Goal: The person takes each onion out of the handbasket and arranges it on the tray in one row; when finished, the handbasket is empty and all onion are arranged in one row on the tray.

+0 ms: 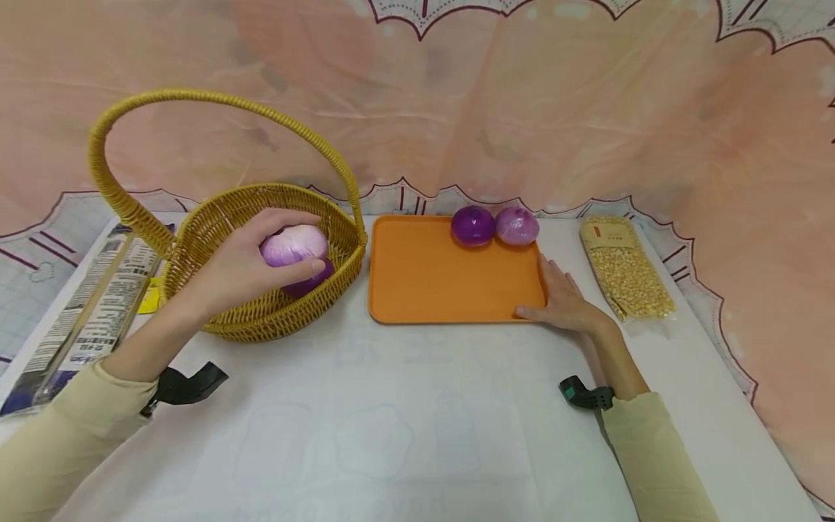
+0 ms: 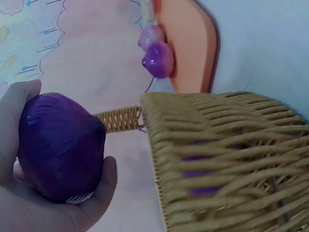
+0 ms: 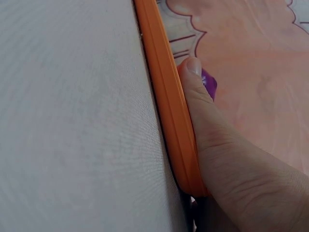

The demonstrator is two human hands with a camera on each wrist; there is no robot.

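Note:
My left hand [image 1: 236, 267] grips a purple onion [image 1: 295, 244] over the wicker basket [image 1: 261, 330], fingers and thumb around its sides. In the left wrist view that onion [image 2: 63, 150] is held beside the basket's woven wall [image 2: 231, 159]. Lower down, a darker purple onion [image 1: 312, 283] lies inside the basket, partly hidden by the hand. My right hand [image 1: 569, 303] rests at the near right corner of an orange tray [image 1: 450, 283], its fingers extended along the right side. In the right wrist view, the thumb [image 3: 193, 82] lies over the tray's rim [image 3: 169, 92].
Two onions, one dark purple [image 1: 472, 226] and one paler [image 1: 517, 226], sit at the tray's back right. A bag of yellow kernels [image 1: 626, 268] lies right of the tray. Left of the basket are a printed package [image 1: 98, 312] and something yellow [image 1: 150, 297]. The basket's tall handle [image 1: 215, 96] arches up.

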